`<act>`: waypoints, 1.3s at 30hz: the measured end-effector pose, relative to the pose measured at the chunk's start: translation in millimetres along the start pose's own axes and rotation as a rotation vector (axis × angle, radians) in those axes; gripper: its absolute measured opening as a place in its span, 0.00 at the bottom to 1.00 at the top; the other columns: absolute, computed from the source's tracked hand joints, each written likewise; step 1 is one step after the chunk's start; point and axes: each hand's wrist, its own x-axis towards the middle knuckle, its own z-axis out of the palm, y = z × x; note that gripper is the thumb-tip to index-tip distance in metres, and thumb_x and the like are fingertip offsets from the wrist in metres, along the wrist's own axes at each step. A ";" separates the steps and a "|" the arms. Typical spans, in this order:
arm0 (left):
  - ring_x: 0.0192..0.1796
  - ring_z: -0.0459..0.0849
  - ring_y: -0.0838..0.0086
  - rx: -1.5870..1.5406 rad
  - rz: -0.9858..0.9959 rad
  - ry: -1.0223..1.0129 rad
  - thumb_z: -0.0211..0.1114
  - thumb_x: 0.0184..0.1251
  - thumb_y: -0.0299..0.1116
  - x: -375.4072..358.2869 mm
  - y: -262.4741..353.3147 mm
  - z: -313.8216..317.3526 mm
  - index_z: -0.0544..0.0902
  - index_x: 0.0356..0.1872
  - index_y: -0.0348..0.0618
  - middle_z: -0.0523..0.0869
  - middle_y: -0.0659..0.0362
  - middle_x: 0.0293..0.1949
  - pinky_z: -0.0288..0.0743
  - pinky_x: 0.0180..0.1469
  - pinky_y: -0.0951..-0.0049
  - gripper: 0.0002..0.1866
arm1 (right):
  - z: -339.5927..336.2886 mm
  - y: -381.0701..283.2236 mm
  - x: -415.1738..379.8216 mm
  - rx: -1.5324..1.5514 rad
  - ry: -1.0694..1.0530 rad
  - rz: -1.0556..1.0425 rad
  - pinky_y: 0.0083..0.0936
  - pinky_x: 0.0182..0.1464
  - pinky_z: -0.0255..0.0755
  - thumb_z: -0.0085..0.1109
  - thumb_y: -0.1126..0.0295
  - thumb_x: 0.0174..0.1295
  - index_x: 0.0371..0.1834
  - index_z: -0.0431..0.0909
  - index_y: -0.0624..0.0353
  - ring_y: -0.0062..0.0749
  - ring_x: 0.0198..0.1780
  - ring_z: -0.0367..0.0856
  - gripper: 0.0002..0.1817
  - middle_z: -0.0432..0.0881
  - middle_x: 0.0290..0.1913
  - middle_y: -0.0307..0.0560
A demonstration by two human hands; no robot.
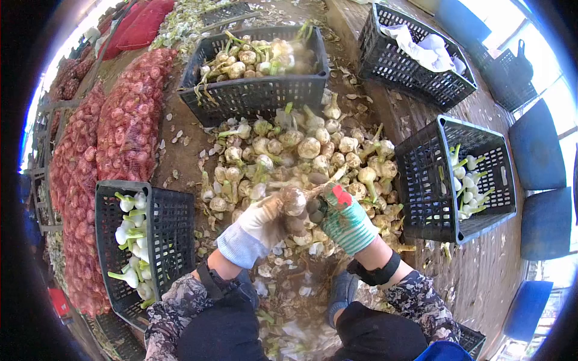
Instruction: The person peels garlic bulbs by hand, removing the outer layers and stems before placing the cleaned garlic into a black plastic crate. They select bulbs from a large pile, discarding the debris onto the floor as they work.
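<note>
Near the middle of the view, my left hand (259, 225), in a white glove, is closed around a dirty garlic bulb (293, 201). Just to its right, my right hand (346, 219), in a green and white striped glove with a red patch, has its fingers closed around something dark that I cannot make out. The bulb's stem stretches across toward the right hand. Under and beyond both hands lies a pile of unpeeled garlic bulbs (309, 148) on the ground.
A black crate (253, 96) of dirty garlic stands beyond the pile. Crates with cleaned garlic stand at left (171, 225) and right (426, 198). Another crate (415, 78) holds white cloth. Red mesh sacks (129, 120) lie at the left. Blue chair backs (537, 144) line the right.
</note>
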 end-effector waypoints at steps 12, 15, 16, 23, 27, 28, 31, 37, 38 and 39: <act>0.38 0.80 0.72 0.529 0.166 0.117 0.65 0.51 0.22 10.6 -16.0 8.1 0.67 0.54 0.32 0.78 0.54 0.44 0.76 0.41 0.72 0.27 | -4.8 16.1 0.4 0.282 0.264 0.098 0.20 0.35 0.75 0.45 0.77 0.59 0.47 0.71 0.60 0.26 0.33 0.76 0.13 0.76 0.36 0.40; 0.37 0.79 0.73 0.501 0.209 0.152 0.67 0.52 0.31 20.5 -20.9 1.0 0.68 0.53 0.35 0.79 0.58 0.41 0.75 0.37 0.75 0.27 | -6.6 16.2 -1.6 0.171 0.224 -0.010 0.20 0.36 0.75 0.47 0.78 0.57 0.47 0.71 0.61 0.25 0.33 0.76 0.14 0.76 0.35 0.40; 0.37 0.79 0.73 0.432 0.186 0.145 0.67 0.53 0.33 22.9 -19.8 -1.9 0.69 0.52 0.36 0.79 0.59 0.40 0.74 0.36 0.76 0.26 | -13.0 17.8 -3.7 0.086 0.223 -0.040 0.19 0.36 0.75 0.48 0.77 0.58 0.47 0.71 0.61 0.25 0.34 0.76 0.14 0.76 0.35 0.40; 0.40 0.77 0.70 0.210 -0.012 0.100 0.66 0.51 0.35 33.3 -24.6 -4.1 0.71 0.48 0.41 0.78 0.60 0.40 0.74 0.41 0.69 0.22 | -11.9 12.8 -33.1 0.134 0.049 -0.109 0.23 0.46 0.72 0.56 0.64 0.57 0.46 0.73 0.62 0.27 0.44 0.77 0.17 0.79 0.43 0.41; 0.42 0.78 0.72 0.182 -0.174 -0.049 0.67 0.50 0.40 36.6 -40.3 16.4 0.69 0.49 0.42 0.78 0.52 0.48 0.73 0.39 0.75 0.26 | -26.1 11.4 -54.8 0.048 0.143 -0.206 0.29 0.47 0.73 0.54 0.65 0.58 0.50 0.71 0.59 0.29 0.45 0.77 0.18 0.77 0.45 0.43; 0.43 0.78 0.72 0.237 -0.173 -0.058 0.67 0.50 0.40 32.6 -41.6 27.1 0.69 0.50 0.42 0.77 0.52 0.49 0.73 0.38 0.76 0.27 | -16.4 5.7 -64.8 0.109 0.047 -0.220 0.29 0.47 0.74 0.53 0.64 0.59 0.51 0.70 0.60 0.31 0.45 0.77 0.18 0.77 0.46 0.44; 0.34 0.76 0.76 0.407 -0.124 -0.085 0.64 0.54 0.37 32.6 -50.4 44.6 0.72 0.49 0.42 0.79 0.61 0.35 0.72 0.36 0.73 0.21 | -9.2 -10.2 -98.2 0.177 0.076 -0.245 0.32 0.48 0.73 0.51 0.64 0.61 0.54 0.67 0.63 0.35 0.43 0.78 0.20 0.75 0.49 0.47; 0.42 0.79 0.73 0.212 -0.230 -0.214 0.71 0.45 0.32 30.7 -70.9 72.1 0.69 0.52 0.40 0.79 0.59 0.37 0.74 0.41 0.74 0.30 | -32.9 -21.6 -129.1 0.230 0.052 -0.247 0.33 0.51 0.72 0.53 0.67 0.59 0.53 0.67 0.66 0.38 0.45 0.77 0.21 0.75 0.48 0.48; 0.42 0.79 0.72 0.247 -0.218 -0.216 0.71 0.44 0.30 33.9 -70.8 68.9 0.68 0.53 0.40 0.79 0.58 0.38 0.74 0.42 0.74 0.31 | -33.8 -25.2 -130.7 0.210 0.054 -0.261 0.34 0.51 0.72 0.53 0.68 0.59 0.53 0.67 0.66 0.38 0.46 0.77 0.21 0.75 0.48 0.48; 0.43 0.79 0.71 0.281 -0.205 -0.217 0.72 0.42 0.29 36.0 -70.4 67.8 0.68 0.53 0.40 0.79 0.58 0.39 0.74 0.43 0.73 0.32 | -35.4 -28.0 -131.5 0.189 0.055 -0.273 0.34 0.52 0.72 0.53 0.68 0.58 0.53 0.67 0.66 0.38 0.46 0.76 0.21 0.75 0.48 0.49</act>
